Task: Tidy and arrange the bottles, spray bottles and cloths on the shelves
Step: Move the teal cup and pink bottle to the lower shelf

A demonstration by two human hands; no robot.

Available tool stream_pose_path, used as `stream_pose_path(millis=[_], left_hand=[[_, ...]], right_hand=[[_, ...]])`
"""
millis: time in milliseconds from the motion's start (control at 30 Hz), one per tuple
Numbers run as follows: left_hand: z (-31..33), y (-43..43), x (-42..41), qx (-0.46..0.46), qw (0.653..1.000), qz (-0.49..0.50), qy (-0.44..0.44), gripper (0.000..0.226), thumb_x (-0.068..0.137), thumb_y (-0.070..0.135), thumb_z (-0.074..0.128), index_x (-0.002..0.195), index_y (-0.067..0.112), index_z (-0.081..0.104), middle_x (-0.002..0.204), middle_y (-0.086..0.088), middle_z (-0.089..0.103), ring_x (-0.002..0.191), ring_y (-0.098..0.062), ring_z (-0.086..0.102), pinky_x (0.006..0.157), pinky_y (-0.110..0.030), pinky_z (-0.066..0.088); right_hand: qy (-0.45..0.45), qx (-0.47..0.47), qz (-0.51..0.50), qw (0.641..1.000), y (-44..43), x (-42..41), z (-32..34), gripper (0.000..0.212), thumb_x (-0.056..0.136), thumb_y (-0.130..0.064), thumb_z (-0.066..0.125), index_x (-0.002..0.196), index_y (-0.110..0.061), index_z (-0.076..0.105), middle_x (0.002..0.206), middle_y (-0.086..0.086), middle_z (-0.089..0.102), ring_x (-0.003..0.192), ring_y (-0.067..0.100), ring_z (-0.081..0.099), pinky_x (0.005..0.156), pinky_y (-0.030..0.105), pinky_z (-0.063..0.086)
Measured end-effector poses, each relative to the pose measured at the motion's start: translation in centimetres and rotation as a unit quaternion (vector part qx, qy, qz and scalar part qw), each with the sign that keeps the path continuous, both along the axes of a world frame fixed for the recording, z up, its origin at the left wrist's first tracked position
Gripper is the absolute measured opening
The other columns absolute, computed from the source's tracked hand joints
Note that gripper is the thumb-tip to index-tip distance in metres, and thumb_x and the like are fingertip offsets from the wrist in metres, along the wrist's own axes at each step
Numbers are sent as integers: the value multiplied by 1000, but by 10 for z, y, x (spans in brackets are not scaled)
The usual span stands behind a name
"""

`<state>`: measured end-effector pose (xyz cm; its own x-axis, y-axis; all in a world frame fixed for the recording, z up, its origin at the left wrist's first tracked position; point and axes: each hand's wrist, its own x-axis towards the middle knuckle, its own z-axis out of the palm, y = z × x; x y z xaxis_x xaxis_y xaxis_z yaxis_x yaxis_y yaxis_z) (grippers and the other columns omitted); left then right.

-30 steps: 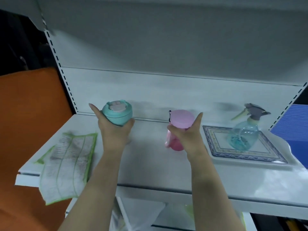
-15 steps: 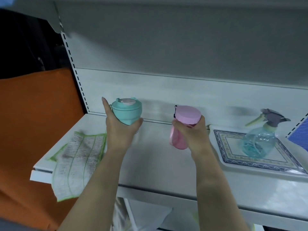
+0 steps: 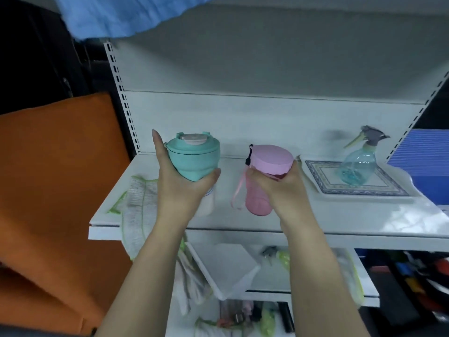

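Bottles number two, both upright, lids up: the teal bottle [image 3: 194,158] gripped in the left hand [image 3: 181,188], the pink bottle [image 3: 261,188] clasped under its lid by the right hand [image 3: 283,190], above the shelf [image 3: 243,221]. One spray bottle [image 3: 357,164] stands far right on a tray [image 3: 388,194], nozzle pointing left. One cloth [image 3: 138,205] overhangs the left edge.

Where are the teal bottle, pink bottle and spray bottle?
teal bottle [image 3: 194,154], head view, on its lid rim.
pink bottle [image 3: 257,200], head view, on its lower body.
spray bottle [image 3: 357,166], head view, on its clear belly.
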<state>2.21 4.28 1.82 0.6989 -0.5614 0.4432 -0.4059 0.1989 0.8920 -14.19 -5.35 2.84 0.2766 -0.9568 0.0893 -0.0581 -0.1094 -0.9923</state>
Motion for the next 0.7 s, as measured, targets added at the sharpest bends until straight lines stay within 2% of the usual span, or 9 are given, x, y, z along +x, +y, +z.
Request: stream_pose_path(millis=[67, 133, 233, 300, 400, 467, 533, 600, 700], left_hand=[[-4, 14, -6, -3, 1000, -19, 2, 127, 71, 19, 86, 155, 40, -6, 115, 47, 41, 100, 25, 52, 76, 4, 38], [-8, 26, -12, -9, 999, -45, 0, 127, 70, 17, 87, 156, 39, -5, 115, 48, 43, 105, 20, 53, 81, 1, 40], [-14, 42, -22, -15, 996, -89, -1, 130, 67, 16, 88, 156, 34, -6, 131, 33, 42, 117, 11, 53, 92, -6, 42], [-16, 54, -30, -18, 993, -113, 9, 130, 69, 13, 88, 156, 32, -7, 141, 20, 40, 125, 7, 49, 99, -8, 40], [-21, 68, -40, -23, 991, -127, 20, 129, 70, 12, 87, 156, 32, -7, 147, 13, 37, 129, 7, 46, 102, -9, 39], [-22, 74, -48, -20, 991, -134, 24, 129, 69, 16, 86, 156, 34, -6, 150, 10, 37, 130, 5, 46, 105, -12, 39], [-23, 78, -56, -19, 990, -138, 20, 128, 69, 16, 87, 157, 33, -5, 146, 20, 38, 128, 11, 45, 105, -12, 38], [-24, 82, -64, -14, 990, -137, 17, 127, 70, 11, 87, 157, 31, -4, 133, 37, 32, 119, 23, 43, 98, -4, 35], [-28, 87, -77, -5, 991, -127, 33, 126, 72, 11, 86, 156, 35, -5, 124, 44, 30, 112, 27, 44, 91, 1, 36]], right_hand=[[-3, -4, -10, 1000, 21, -9, 1, 68, 63, -40, 85, 124, -27, 56, 110, -10, 70, 100, 9, 68, 89, 37, 57], [-2, -12, -23, 1000, 41, -20, 0, 67, 65, -37, 86, 124, -26, 56, 111, -11, 69, 100, 7, 67, 88, 34, 56], [16, -24, -34, 999, 64, -37, -2, 63, 70, -35, 86, 123, -28, 53, 112, -12, 68, 100, 6, 66, 88, 32, 54], [19, -22, -36, 999, 74, -47, -1, 65, 69, -35, 88, 123, -29, 52, 113, -11, 67, 101, 7, 66, 91, 36, 56], [12, -14, -32, 999, 84, -58, -2, 77, 62, -38, 92, 129, -26, 55, 116, -6, 69, 105, 12, 68, 94, 44, 57], [8, -14, -24, 1000, 92, -67, -4, 80, 61, -39, 92, 131, -24, 56, 119, -3, 69, 107, 14, 68, 93, 43, 57], [2, -9, -10, 1000, 99, -75, -4, 77, 64, -37, 90, 132, -24, 55, 120, -3, 69, 108, 14, 68, 86, 36, 57], [-6, 3, 1, 1000, 106, -84, -5, 67, 71, -30, 87, 130, -23, 56, 118, -2, 70, 104, 12, 68, 72, 22, 54], [-37, 33, 16, 999, 111, -97, -6, 57, 77, -21, 84, 127, -18, 58, 113, 3, 71, 90, 10, 68, 63, 17, 51]])
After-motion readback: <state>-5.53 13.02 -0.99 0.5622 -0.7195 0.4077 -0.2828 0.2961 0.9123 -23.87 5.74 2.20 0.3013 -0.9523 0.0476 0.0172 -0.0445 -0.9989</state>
